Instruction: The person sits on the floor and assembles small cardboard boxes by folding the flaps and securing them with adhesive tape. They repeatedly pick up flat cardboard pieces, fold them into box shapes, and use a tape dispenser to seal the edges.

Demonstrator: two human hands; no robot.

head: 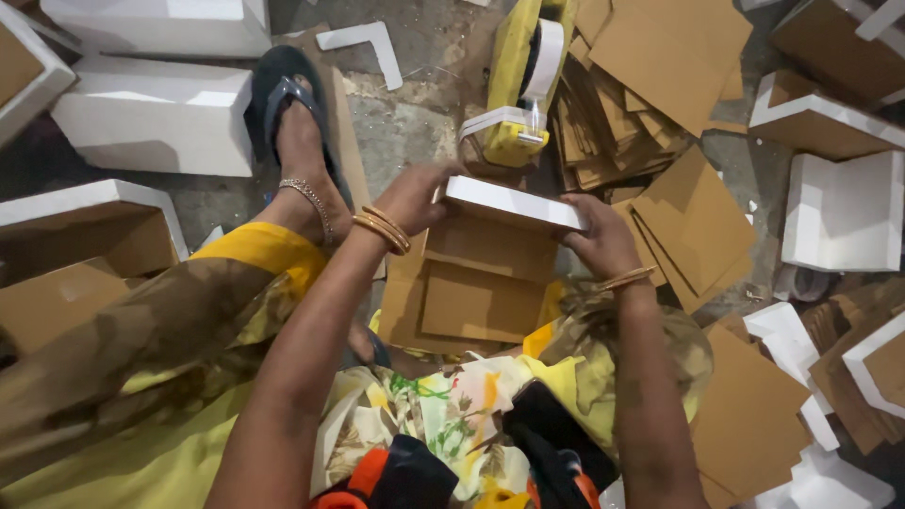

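**White-Edged Box Held at Both Ends**

Clamped from both ends, a flat brown cardboard box with white-papered sides (514,205) is held above the lap: the left hand (412,196) grips its left end, the right hand (601,238) its right end. Flattened brown cardboard panels (476,287) lie just beneath it. A yellow tape dispenser (521,85) stands just beyond, beside a heap of brown cardboard sheets (660,141) spread over the grey concrete floor (415,123).
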